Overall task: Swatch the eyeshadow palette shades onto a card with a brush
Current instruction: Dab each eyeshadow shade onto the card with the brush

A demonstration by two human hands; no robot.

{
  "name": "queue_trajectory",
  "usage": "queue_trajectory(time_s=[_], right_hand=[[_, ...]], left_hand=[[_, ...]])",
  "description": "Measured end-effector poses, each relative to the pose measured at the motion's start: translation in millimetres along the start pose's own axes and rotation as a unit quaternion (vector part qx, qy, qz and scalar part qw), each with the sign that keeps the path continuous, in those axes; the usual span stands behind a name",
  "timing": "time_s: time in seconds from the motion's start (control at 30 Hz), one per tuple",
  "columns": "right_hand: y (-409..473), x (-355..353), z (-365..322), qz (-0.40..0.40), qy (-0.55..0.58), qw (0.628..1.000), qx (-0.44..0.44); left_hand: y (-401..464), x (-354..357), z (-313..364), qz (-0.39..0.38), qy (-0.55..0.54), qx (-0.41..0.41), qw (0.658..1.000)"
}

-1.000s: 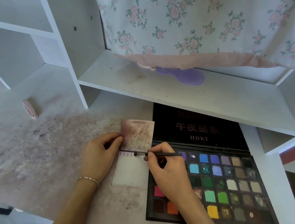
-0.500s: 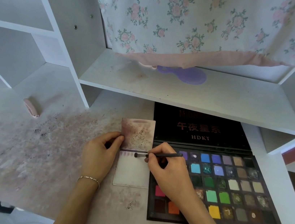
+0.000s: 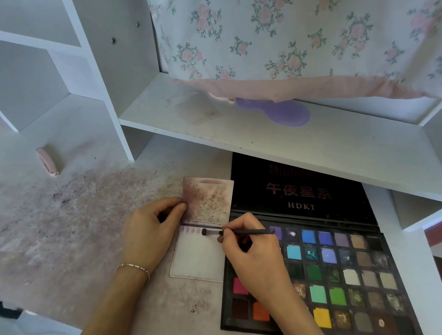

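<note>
A white card lies on the desk just left of the open black eyeshadow palette, with faint purple swatches along its top edge. A second, stained card lies directly above it. My left hand pins the cards at their left edge with thumb and fingers. My right hand grips a thin dark brush; the brush tip rests on the white card's top strip, right of the swatches. My right wrist covers part of the palette's left columns.
The desk surface is dusted with purple powder. A pink clip-like object lies at the left. A low shelf overhangs the palette lid; on it sits a purple hand mirror under a floral cloth.
The brush tip has shifted slightly right along the card's top strip. My left hand has stayed in place on the cards.
</note>
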State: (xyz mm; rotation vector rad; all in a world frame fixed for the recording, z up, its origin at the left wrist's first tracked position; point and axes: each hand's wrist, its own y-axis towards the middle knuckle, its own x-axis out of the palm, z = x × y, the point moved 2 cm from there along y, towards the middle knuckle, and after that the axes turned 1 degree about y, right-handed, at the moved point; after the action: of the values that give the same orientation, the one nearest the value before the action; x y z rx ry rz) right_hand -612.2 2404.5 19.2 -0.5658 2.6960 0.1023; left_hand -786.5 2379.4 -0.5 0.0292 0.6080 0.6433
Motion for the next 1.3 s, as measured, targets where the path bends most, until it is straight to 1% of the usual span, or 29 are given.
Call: queue_trajectory(time_s=[0.7,0.77,0.97,1.13,1.3], right_hand=[[1,1,0,0.001,-0.014,1.0,-0.019],[1,0,-2,0.012,-0.009,0.999,-0.03],[1,-6,-1,0.05,0.093,0.994,-0.029],[-1,-12,-1,0.073,0.116,0.99,-0.044],[-14,-27,3,0.121,0.132,0.982,-0.056]], left_hand=[[-2,-1,1,-0.011,0.005,-0.003,1.0],[-2,-1,1,-0.01,0.005,-0.006,1.0],[-1,-1,3,-0.009,0.0,-0.011,1.0],[-1,-1,3,-0.014,0.01,-0.015,1.0],[0,1,5,-0.006,0.019,-0.028,0.999]])
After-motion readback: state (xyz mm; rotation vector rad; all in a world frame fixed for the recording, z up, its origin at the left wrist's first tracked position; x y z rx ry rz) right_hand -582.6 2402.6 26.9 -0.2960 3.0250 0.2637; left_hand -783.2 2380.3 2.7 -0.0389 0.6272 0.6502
